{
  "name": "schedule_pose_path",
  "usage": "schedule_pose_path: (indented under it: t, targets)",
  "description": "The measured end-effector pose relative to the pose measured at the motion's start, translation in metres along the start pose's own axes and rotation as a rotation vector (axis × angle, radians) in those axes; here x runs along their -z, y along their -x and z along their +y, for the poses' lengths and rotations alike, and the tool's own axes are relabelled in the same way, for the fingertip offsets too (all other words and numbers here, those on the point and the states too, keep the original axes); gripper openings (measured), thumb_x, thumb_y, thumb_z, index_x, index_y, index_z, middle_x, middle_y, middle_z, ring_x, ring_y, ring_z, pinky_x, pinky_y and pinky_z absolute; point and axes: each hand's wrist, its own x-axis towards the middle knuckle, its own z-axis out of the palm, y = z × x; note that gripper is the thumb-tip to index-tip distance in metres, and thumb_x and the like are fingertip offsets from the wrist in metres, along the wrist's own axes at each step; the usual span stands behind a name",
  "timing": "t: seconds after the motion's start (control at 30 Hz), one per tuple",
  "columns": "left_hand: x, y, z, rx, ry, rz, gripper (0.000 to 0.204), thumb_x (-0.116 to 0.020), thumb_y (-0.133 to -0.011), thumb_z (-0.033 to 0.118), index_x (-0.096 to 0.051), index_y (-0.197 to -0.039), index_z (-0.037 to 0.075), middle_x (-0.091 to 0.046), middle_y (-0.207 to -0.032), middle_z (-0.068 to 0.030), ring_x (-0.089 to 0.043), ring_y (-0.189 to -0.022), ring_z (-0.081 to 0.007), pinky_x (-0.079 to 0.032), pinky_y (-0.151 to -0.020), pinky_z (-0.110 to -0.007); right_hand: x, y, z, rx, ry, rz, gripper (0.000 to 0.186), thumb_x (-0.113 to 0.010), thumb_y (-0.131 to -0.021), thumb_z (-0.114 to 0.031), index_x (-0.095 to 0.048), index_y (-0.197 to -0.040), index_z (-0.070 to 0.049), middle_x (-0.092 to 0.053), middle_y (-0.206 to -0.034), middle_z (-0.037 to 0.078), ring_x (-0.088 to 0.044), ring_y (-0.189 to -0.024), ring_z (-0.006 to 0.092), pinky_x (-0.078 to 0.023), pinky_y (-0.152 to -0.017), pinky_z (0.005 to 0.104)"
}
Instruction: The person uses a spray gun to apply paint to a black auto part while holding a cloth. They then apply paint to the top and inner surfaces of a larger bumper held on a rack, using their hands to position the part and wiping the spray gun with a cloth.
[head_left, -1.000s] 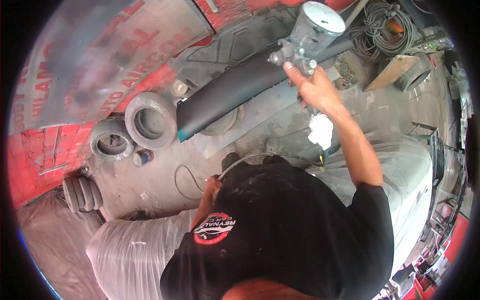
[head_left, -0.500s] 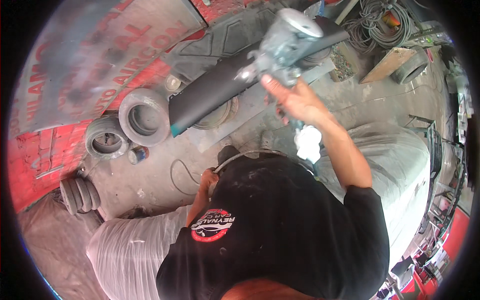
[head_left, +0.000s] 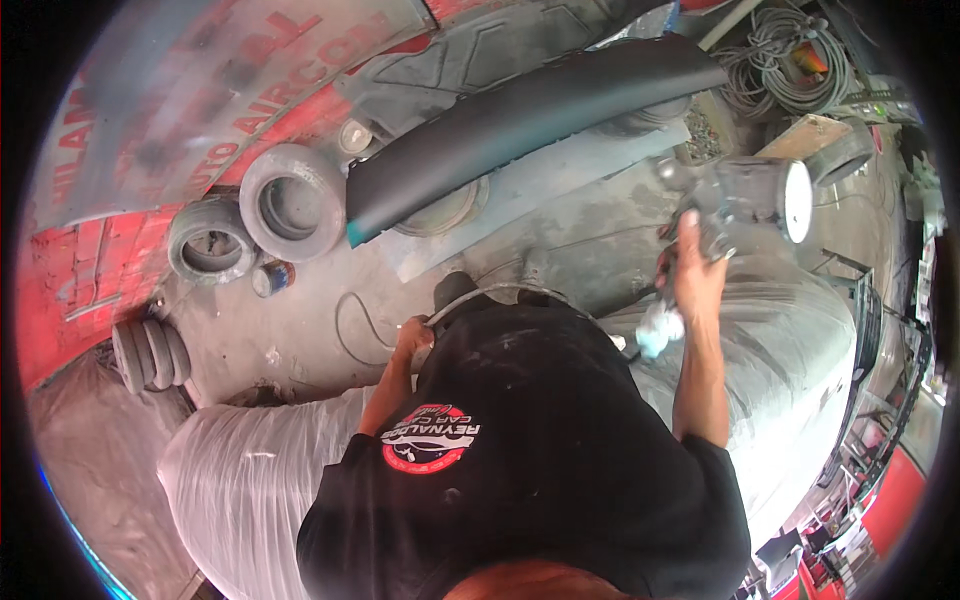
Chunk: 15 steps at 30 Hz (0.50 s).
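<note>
While pale plastic sheeting [head_left: 250, 485] is draping across the lower left and right of the frame, the long dark panel [head_left: 520, 125] is stretching from left of centre up to the upper right, its near left corner showing teal. Two grey tyres are lying at centre left, the larger tyre [head_left: 257, 205] sitting right beside the panel's left end. And over at the right, well apart from the panel, the spray gun [head_left: 735, 200] is blurring, its cup tilting sideways with the white round end facing right. The right hand [head_left: 697, 280] is wrapping closed around its handle, thumb pointing up the frame; exactly how the fingers are sitting on the trigger, I cannot tell. Left of centre, the left hand [head_left: 413, 337] is curling shut around a thin hose [head_left: 480, 293], which is arching right across the dark shirt's top edge. Just below the right hand, a whitish wad [head_left: 660, 330] is hanging, blurred.
</note>
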Motion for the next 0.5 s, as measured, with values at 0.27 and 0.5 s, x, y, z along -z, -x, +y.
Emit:
schedule_pose_path:
  t: [0.27,0.5]
  targets:
    - [0.002,0.002,0.014,0.046,-0.073,-0.011,0.043,-0.060,-0.073,0.020,-0.069,-0.115,0.014,-0.069,-0.106,-0.0206,-0.066,-0.101,-0.0369,-0.053,-0.088,-0.045,-0.070,0.040,-0.017,0.167,0.304,-0.727,0.052,-0.063,-0.093,-0.041,-0.059,-0.118,0.004,-0.069,-0.085,0.020,-0.068,-0.081,0.0329,-0.051,-0.076,0.0428]
    - [-0.008,-0.001,0.014,0.078,-0.003,0.037,0.045,-0.059,-0.073,0.019,-0.068,-0.116,0.013,-0.069,-0.108,-0.0216,-0.065,-0.105,-0.0360,-0.051,-0.092,-0.044,-0.087,0.044,-0.020,0.424,0.298,-0.984,0.052,-0.066,-0.091,-0.043,-0.062,-0.114,0.004,-0.066,-0.081,0.021,-0.066,-0.078,0.0365,-0.050,-0.071,0.0405]
